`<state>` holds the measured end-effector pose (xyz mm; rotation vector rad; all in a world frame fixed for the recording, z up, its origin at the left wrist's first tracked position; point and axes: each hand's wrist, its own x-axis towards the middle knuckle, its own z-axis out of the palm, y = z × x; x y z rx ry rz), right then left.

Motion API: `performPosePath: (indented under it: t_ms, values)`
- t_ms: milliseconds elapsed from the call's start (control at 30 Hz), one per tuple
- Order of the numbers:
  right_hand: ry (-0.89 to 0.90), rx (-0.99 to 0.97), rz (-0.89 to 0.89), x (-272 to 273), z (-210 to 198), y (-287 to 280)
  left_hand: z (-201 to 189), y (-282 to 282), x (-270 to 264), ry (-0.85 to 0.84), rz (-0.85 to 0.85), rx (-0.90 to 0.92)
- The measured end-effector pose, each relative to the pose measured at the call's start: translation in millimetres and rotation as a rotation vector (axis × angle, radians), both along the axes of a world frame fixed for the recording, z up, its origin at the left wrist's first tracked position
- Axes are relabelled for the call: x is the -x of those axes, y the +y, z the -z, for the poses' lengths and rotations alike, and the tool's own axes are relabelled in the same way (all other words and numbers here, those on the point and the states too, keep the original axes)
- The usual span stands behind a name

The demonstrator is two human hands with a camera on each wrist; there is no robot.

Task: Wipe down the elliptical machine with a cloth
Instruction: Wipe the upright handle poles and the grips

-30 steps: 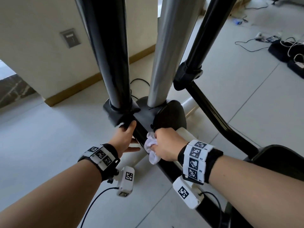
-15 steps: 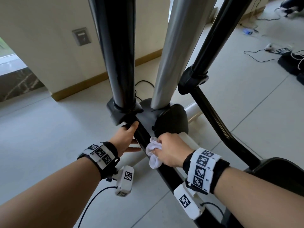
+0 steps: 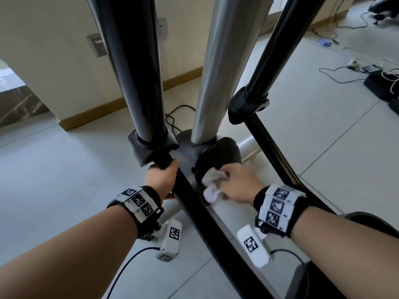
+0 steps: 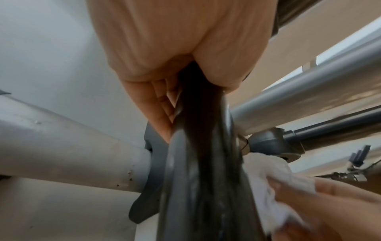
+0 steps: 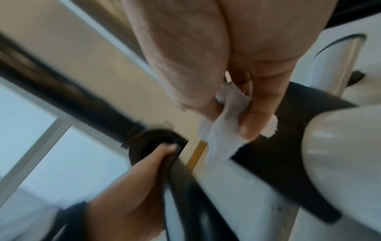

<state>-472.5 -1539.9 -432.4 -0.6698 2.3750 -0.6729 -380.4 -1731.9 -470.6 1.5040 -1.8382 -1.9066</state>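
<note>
Left hand (image 3: 160,180) grips the elliptical machine's black bar (image 3: 200,214); at its 3 o'clock, right hand (image 3: 239,183) pinches a white cloth (image 3: 212,184) against the housing (image 3: 218,156).

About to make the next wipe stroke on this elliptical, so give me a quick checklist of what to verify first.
1. Cloth gripped by right hand: ok.
2. Cloth touching the black housing: ok.
3. Left hand gripping the black bar to steady it: ok.
4. Left hand clear of the cloth's path: ok, they sit apart.
5. Cloth clean enough: cannot tell.
6. Floor cable away from both hands: ok.
</note>
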Motion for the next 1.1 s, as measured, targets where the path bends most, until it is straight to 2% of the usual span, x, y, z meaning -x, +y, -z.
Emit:
performPosePath:
  t_ms: [133, 233, 433, 533, 700, 800, 833, 933, 967, 1100]
  values:
    - [0.098, 0.061, 0.285, 50, 24, 0, 6, 2, 4, 0.044, -0.061, -0.033]
    - [0.115, 0.035, 0.422, 73, 48, -3, 8, 9, 11, 0.138, -0.197, -0.114]
    - [-0.011, -0.115, 0.35, 94, 93, -11, 19, 12, 18, 0.182, -0.236, 0.009]
    - [0.029, -0.142, 0.35, 97, 99, -19, 21, 12, 18, 0.192, -0.228, 0.052]
    - [0.217, 0.096, 0.404, 101, 75, -40, 21, 13, 17, 0.211, -0.244, 0.08]
    - [0.161, 0.344, 0.379, 98, 70, -43, 19, 15, 17, 0.209, -0.251, 0.084]
    - [0.142, 0.322, 0.356, 96, 76, -39, 19, 16, 17, 0.207, -0.249, 0.089]
    - [0.091, -0.073, 0.305, 91, 101, -17, 18, 19, 16, 0.211, -0.256, 0.095]
    - [0.061, -0.139, 0.264, 90, 109, -11, 18, 20, 16, 0.212, -0.259, 0.093]
    - [0.047, -0.204, 0.179, 90, 106, -7, 19, 22, 14, 0.208, -0.251, 0.105]
